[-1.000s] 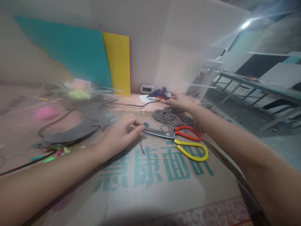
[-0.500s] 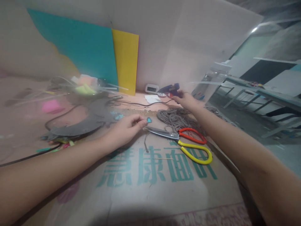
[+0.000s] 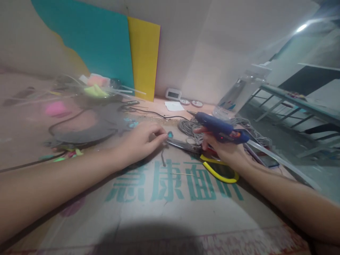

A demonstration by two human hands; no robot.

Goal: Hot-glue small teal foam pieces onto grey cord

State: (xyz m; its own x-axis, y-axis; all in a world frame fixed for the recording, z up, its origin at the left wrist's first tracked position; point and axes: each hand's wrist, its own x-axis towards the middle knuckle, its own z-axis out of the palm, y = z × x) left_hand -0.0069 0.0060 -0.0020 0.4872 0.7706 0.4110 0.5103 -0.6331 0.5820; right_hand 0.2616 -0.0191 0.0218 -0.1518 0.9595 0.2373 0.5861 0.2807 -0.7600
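Note:
My right hand is wrapped round the grip of a blue hot glue gun, whose nozzle points to the left. A clear glue stick trails out of its back end. Between the thumb and fingers of my left hand I pinch a small teal piece with a dark edge. Just below that piece lie the blades of the scissors; their yellow handle loop shows, while my right hand covers most of the red one. A short bit of grey cord lies near my left fingertips.
A coil of grey cord lies behind the scissors, a phone to the right. At the back stand a clear bottle and a small white digital clock. A toothpick rests in front. Pink clay sits at left.
My right hand has lifted the glue gun from the back of the table and brought it nearer, above the scissors. My left hand stays almost in place with the teal piece.

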